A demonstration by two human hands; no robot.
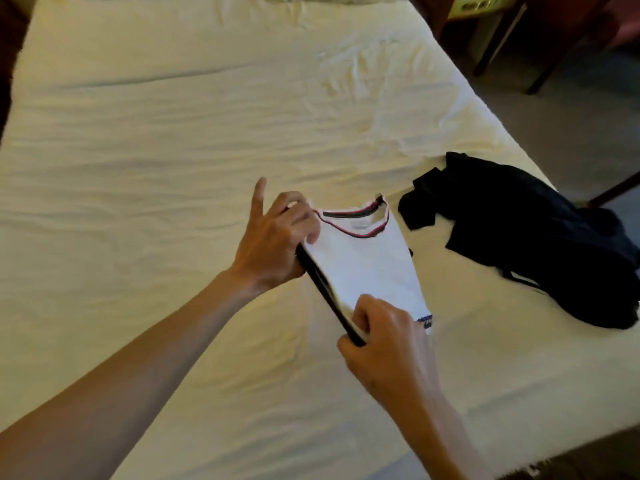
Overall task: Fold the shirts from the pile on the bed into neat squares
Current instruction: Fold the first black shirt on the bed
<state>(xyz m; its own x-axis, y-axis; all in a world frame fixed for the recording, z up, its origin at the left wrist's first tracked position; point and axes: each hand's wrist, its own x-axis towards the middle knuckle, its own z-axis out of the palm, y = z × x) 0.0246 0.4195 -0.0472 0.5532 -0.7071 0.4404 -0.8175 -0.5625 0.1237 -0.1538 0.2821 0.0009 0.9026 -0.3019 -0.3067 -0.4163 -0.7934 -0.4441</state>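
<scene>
White shirt [363,265] | left hand [273,242] pinches collar end | right hand [384,336] grips hem

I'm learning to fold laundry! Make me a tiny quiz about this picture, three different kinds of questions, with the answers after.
1. True or false: the white shirt lies flat on the bed with no hand touching it.
2. Pick one. The dark clothes pile sits: A) to the right of the white shirt, B) on the pillow, C) on the floor.
3. Fill in: the trim at the white shirt's collar is dark and ____.

Key
1. False. The left hand grips its edge near the collar, and the right hand grips the near end.
2. A.
3. Red.
</scene>
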